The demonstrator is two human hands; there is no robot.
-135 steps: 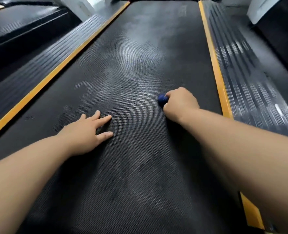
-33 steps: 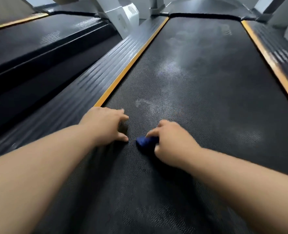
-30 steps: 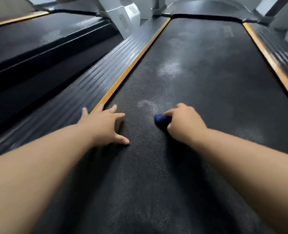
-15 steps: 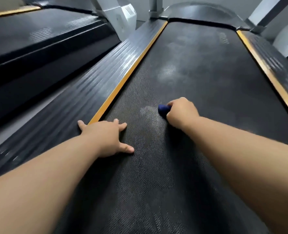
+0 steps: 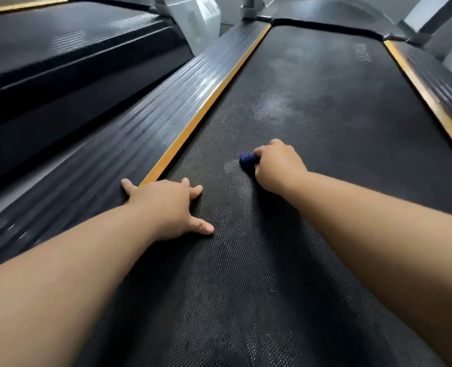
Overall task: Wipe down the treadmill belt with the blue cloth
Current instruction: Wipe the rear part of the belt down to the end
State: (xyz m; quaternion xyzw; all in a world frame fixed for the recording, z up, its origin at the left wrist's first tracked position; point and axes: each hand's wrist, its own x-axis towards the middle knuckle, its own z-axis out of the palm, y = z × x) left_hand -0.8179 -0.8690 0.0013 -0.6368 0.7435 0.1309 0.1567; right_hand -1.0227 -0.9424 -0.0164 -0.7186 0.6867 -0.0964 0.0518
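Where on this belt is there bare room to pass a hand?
Free: the belt beyond the right hand, between the left strip and right strip, and right of that hand. Crowded: near left, where the left hand lies spread and the right hand grips the cloth.

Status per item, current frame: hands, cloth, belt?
left hand: fingers spread, flat across the edge of the treadmill belt and the side rail.
right hand: grips the blue cloth, down on the belt.
blue cloth: bunched, mostly hidden by the fingers.
treadmill belt: pale smears beyond the cloth.

Bare forearms [image 5: 81, 263], left hand [image 5: 164, 205], right hand [image 5: 279, 165]
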